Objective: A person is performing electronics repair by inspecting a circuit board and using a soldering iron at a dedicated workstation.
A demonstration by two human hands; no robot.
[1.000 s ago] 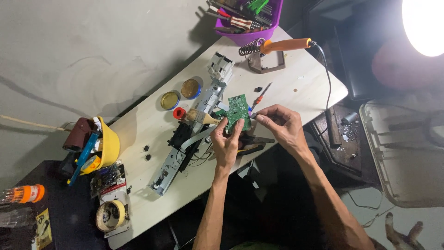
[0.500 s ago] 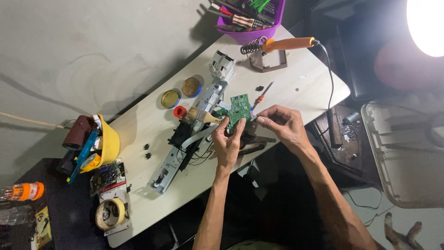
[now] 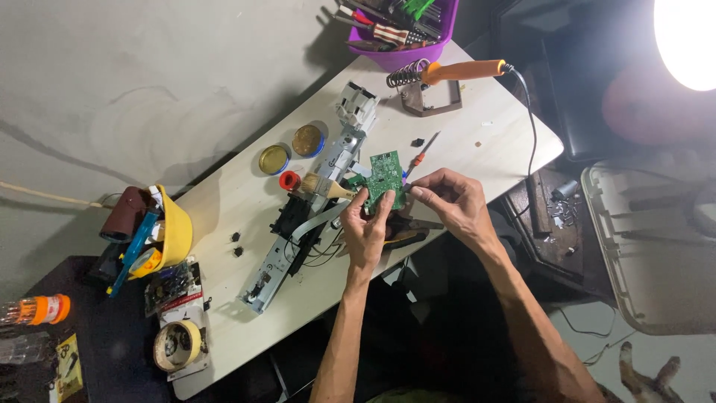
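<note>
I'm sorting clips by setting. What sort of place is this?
Likely a home electronics repair bench: a soldering iron on its stand, a green circuit board in both hands, a purple tool bin.

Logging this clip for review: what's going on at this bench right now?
A person holds a small green circuit board over a white table. The left hand grips its lower edge; the right hand pinches its right side. A long metal mechanism lies underneath, and an orange-handled soldering iron rests on its stand.

Likely a home electronics repair bench, soldering iron (image 3: 455, 72) on stand, purple tool bin (image 3: 406, 52), solder tins (image 3: 274, 159), tape roll (image 3: 177, 345)
</note>
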